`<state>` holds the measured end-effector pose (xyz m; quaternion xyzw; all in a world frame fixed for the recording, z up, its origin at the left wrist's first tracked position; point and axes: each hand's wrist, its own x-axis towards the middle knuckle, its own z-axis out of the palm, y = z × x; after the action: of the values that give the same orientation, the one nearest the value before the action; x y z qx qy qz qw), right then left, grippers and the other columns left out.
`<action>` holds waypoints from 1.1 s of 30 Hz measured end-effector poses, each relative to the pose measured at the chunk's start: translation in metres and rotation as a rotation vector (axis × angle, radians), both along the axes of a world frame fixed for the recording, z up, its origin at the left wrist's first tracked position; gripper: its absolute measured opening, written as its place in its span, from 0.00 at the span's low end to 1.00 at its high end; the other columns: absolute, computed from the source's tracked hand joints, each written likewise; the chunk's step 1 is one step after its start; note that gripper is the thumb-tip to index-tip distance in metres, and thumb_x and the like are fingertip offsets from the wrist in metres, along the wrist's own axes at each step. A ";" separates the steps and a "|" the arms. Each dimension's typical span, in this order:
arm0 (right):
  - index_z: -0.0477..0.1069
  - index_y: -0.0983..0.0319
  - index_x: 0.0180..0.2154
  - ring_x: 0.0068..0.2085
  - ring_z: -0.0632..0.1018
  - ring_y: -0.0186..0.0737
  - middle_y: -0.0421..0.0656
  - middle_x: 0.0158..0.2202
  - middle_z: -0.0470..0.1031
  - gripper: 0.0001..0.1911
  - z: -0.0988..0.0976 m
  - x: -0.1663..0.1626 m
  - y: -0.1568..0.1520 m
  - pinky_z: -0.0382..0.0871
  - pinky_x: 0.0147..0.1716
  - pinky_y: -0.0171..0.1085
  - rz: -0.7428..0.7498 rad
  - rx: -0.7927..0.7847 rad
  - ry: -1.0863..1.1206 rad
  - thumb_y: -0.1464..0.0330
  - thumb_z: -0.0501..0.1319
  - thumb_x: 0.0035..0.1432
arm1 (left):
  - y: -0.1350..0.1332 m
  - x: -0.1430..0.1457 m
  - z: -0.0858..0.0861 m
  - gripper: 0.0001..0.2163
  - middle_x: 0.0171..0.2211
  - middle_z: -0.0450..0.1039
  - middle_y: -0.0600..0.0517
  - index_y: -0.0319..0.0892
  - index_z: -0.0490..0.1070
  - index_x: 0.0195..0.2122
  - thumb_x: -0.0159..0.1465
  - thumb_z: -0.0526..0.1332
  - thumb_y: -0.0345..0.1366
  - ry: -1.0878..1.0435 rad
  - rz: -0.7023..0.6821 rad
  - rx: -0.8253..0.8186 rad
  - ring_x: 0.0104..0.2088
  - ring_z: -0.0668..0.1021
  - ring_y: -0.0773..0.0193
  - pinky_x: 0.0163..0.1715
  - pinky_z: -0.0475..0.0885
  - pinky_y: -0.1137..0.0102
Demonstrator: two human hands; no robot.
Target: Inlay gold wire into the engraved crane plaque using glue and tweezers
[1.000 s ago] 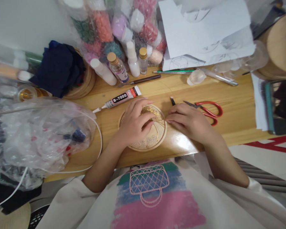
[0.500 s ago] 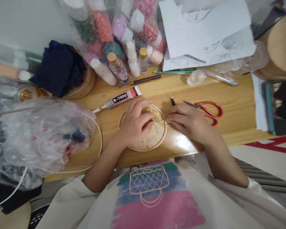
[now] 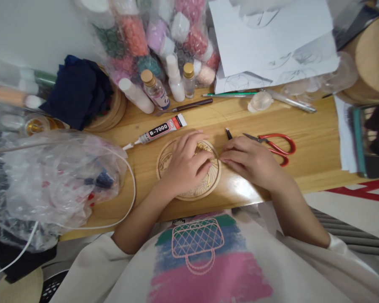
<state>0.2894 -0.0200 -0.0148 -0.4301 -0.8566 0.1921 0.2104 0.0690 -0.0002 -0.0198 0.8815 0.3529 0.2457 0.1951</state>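
Round wooden disc (image 3: 196, 191): laid flat on the surface (image 3: 316, 143) near the middle of the frame; its engraved lines were partly covered by the left hand (image 3: 188, 164).
Gold strands (image 3: 204, 145): seen on the upper right part of the disc, with another bright length visible lower on its right side; the stretch between was hidden by fingers.
Left hand: rested across the disc with its fingers bent; thumb and forefinger were held near each other over the strands, and whether anything was pinched there could not be made out.
Right hand (image 3: 249, 160): held at the disc's right rim, thumb and fingertips close together; whether anything was gripped between them could not be made out.
Black tool (image 3: 229, 134): partly hidden by the right hand, its metal tip pointed toward the top of the frame.
Red-handled scissors (image 3: 265, 140): laid just beside the right hand, blades pointed left.
Glue tube (image 3: 162, 128): marked B-7000, placed above and left of the disc, nozzle aimed at the lower left.
Brown-handled tool (image 3: 204, 102): laid at a slant above the tube.
Gold-capped bottle (image 3: 188, 84): stood among other bottles, upper middle of the frame.
Papers (image 3: 271, 42): stacked, upper right.
Plastic bag (image 3: 50, 176): crumpled, left of the frame.
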 end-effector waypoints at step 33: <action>0.76 0.62 0.36 0.38 0.77 0.43 0.48 0.36 0.76 0.10 0.000 -0.003 -0.001 0.72 0.37 0.41 0.002 0.080 0.065 0.69 0.57 0.65 | -0.003 0.011 -0.002 0.06 0.53 0.69 0.43 0.41 0.73 0.33 0.67 0.58 0.31 0.002 -0.008 0.031 0.58 0.68 0.50 0.56 0.66 0.50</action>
<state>0.2867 -0.0206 -0.0153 -0.4141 -0.8568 0.1719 0.2548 0.0798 -0.0031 -0.0223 0.8862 0.3455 0.2493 0.1822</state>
